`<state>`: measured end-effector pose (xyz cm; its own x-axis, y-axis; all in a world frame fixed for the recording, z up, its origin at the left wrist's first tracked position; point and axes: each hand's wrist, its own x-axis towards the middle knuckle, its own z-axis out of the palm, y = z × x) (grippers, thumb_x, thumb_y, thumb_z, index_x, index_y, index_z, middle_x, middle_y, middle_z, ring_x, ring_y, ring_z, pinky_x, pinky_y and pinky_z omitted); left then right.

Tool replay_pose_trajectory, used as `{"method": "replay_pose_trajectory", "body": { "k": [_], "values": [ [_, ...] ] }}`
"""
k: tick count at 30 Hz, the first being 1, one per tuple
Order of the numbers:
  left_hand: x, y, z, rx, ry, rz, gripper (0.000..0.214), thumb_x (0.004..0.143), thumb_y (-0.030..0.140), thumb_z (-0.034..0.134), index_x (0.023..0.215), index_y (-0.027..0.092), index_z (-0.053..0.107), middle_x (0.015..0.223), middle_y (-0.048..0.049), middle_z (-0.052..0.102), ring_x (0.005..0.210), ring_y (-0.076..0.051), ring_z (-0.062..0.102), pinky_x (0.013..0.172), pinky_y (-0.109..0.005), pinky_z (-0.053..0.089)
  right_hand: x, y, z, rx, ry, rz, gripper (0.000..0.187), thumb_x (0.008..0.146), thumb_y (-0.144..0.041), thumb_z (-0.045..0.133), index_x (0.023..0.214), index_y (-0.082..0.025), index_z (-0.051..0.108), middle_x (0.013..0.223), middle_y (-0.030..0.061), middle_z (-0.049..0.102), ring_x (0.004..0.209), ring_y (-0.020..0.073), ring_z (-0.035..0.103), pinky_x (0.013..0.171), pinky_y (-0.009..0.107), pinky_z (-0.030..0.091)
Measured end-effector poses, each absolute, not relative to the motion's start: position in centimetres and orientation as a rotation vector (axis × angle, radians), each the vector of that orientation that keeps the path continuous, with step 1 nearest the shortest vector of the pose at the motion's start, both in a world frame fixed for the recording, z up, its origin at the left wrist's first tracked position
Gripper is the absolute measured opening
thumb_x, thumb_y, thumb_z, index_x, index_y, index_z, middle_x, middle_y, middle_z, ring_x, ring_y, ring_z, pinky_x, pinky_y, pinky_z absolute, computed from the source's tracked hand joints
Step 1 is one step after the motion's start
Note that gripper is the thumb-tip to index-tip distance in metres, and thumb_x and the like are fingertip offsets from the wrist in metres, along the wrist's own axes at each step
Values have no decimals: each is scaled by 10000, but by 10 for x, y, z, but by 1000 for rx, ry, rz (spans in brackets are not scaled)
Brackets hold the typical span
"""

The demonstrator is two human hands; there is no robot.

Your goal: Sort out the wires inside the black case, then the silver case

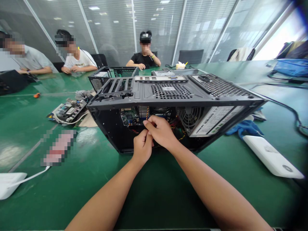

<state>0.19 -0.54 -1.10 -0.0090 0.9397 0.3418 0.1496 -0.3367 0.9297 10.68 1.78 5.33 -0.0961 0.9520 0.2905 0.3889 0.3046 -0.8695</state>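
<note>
While my left hand [142, 147] pinches the braided cable [147, 113] at the computer case [168, 106] opening, my right hand [160, 131] closes on it just above. That cable runs upward from both hands into the case, right hand nearer the motherboard [128, 116].

Black computer case [168, 96] (perforated grille top), green table [156, 192], blue cloth [243, 128], white box [271, 157]

White specification label [214, 120] on the grey metal power supply box in front of me, print too small and blurred to read, no other legible text
</note>
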Motion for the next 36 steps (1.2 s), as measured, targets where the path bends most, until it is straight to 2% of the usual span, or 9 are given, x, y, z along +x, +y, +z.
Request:
{"method": "replay_pose_trajectory", "body": {
  "k": [18, 22, 27, 36],
  "values": [
    [0, -7, -10, 1653, 1263, 1500, 329, 958, 346, 479, 666, 194, 486, 547, 40, 503, 512, -100, 453, 540, -235, 349, 107, 18, 54, -1208, -1669, 759, 267, 887, -300, 540, 641, -215, 479, 556, -35, 536, 557, 126, 488, 574, 274, 345],
    [0, -8, -8, 1617, 1250, 1526, 252, 949, 343, 505, 747, 193, 514, 590, 43, 505, 516, -96, 458, 522, -228, 359, 107, 19, 52, -1188, -1674, 764, 261, 890, -303, 541, 650, -213, 492, 563, -36, 545, 554, 122, 479, 571, 274, 343],
    [2, -7, -8, 1517, 1154, 1623, 141, 914, 331, 567, 898, 197, 525, 758, 11, 581, 595, -99, 530, 545, -217, 421, 107, 19, 52, -1169, -1670, 773, 267, 888, -311, 544, 644, -210, 505, 567, -39, 526, 561, 120, 467, 575, 275, 342],
    [1, -7, -8, 1531, 1176, 1615, 155, 933, 341, 546, 902, 189, 554, 761, -1, 597, 597, -101, 534, 563, -222, 434, 107, 17, 56, -1166, -1663, 798, 273, 879, -307, 562, 631, -208, 503, 583, -35, 542, 569, 121, 485, 575, 275, 341]
  ]
}}
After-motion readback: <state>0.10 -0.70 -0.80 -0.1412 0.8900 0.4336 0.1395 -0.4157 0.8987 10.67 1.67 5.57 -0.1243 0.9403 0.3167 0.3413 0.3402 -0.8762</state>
